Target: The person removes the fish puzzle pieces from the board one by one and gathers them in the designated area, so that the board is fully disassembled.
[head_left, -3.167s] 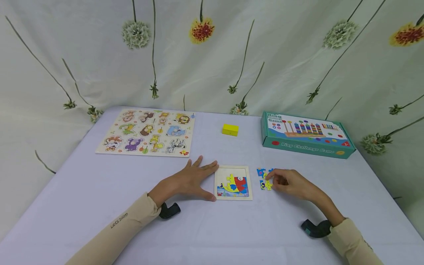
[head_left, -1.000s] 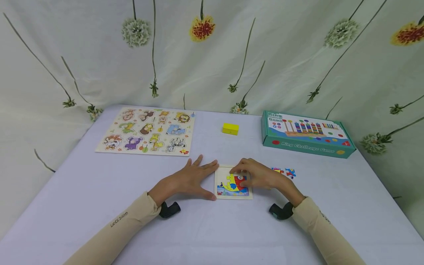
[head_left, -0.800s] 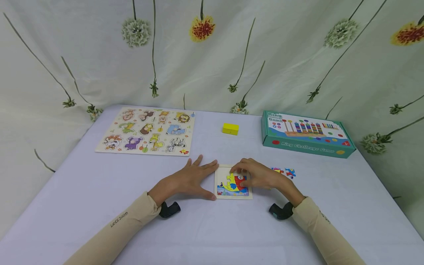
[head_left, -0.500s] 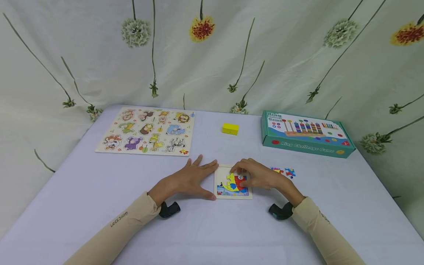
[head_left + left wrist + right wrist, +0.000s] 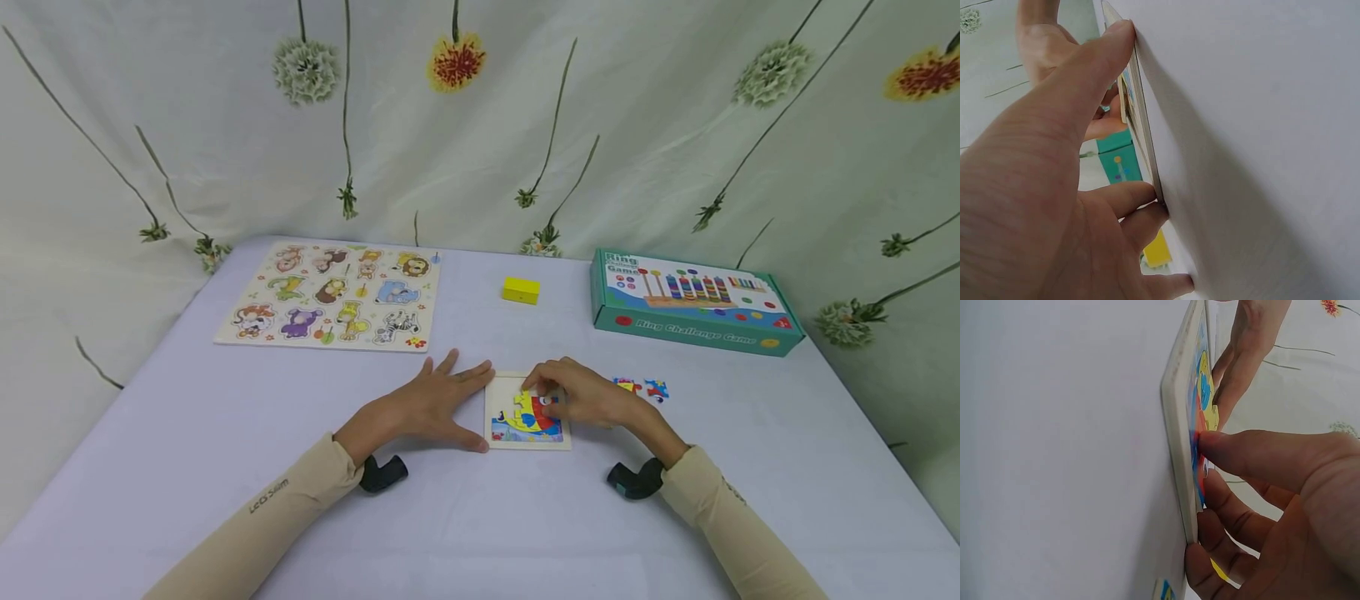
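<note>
Here at the square, pale wooden puzzle frame, flat on the white-covered bench, the right hand leans in over the right side, wrist outside, fingertips inside. Its grip is curled, thumb and fingers closing on what looks like a thin, pale-edged puzzle piece, tipped up off the frame; the fingers hide most of it, so no calling its colour or long axis. The thumb meets the red fish-head section at the frame's right half.

And here's the relation that counts, I'd judge: the frame's bare upper-left portion lies just left of that grip, beyond the yellow fish-body section, whose tabs face that way. The frame itself is square, favouring no axis.

Over on the frame's left edge, the left hand has its digits spread wide, grasping nothing, thumb and fingertips touching the wood. Right of the frame, loose colourful puzzle pieces lie partly behind the right hand, clearly nearer to it than to the left.
</note>
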The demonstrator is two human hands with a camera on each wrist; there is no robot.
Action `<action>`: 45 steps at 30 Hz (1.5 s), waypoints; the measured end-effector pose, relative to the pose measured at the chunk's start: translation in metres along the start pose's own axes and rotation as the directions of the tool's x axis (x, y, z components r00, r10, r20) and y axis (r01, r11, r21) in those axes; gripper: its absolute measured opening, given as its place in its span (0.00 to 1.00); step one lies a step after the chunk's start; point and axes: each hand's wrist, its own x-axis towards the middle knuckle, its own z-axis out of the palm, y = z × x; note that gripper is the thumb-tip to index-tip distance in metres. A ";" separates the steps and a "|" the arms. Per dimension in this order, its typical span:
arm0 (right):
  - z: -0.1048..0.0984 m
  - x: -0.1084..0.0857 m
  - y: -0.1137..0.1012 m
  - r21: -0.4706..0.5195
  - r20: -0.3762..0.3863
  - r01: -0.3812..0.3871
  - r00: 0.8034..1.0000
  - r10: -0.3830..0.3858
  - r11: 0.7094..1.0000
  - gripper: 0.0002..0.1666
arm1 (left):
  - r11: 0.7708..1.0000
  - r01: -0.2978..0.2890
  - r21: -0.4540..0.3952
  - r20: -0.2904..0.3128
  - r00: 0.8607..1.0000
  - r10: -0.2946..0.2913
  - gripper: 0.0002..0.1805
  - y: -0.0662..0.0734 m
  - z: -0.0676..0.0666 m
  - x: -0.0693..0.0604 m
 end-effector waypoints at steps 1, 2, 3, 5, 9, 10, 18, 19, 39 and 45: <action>0.000 0.000 0.000 -0.001 -0.001 0.001 1.000 -0.001 1.000 0.18 | 1.000 0.001 0.001 0.000 1.000 -0.001 0.56 0.000 0.000 0.000; 0.000 0.001 0.000 -0.003 -0.003 0.002 1.000 -0.002 1.000 0.18 | 1.000 0.001 0.003 0.001 1.000 -0.001 0.55 0.000 0.000 0.000; 0.001 0.001 0.000 -0.008 -0.004 0.003 1.000 -0.003 1.000 0.18 | 1.000 0.006 0.007 0.004 1.000 -0.006 0.56 0.000 0.000 0.000; 0.001 0.001 0.000 -0.017 -0.008 0.007 1.000 -0.007 1.000 0.18 | 1.000 0.004 0.010 0.004 1.000 -0.004 0.55 0.000 0.000 0.000; 0.002 0.002 0.001 -0.028 -0.011 0.015 1.000 -0.015 1.000 0.18 | 1.000 -0.004 0.007 0.007 1.000 0.004 0.55 0.000 -0.001 -0.001; 0.002 0.002 0.001 -0.026 -0.012 0.016 1.000 -0.016 1.000 0.18 | 1.000 -0.005 0.004 0.007 1.000 0.005 0.55 0.000 -0.001 -0.001; 0.003 0.003 0.000 -0.016 -0.036 0.010 0.999 -0.010 1.000 0.17 | 1.000 0.002 -0.003 0.011 1.000 -0.002 0.55 -0.001 0.000 0.000; 0.004 0.003 -0.001 -0.017 -0.041 0.008 0.999 -0.009 1.000 0.16 | 1.000 0.002 -0.005 0.009 1.000 -0.002 0.55 -0.001 0.000 -0.001; 0.008 0.005 -0.003 0.003 -0.065 0.011 0.998 -0.010 1.000 0.18 | 1.000 -0.017 -0.008 0.000 1.000 0.017 0.55 0.000 -0.001 -0.002; 0.008 0.004 -0.003 -0.013 -0.070 -0.005 0.998 0.004 1.000 0.17 | 1.000 -0.009 -0.006 0.001 1.000 0.009 0.55 0.000 -0.001 -0.002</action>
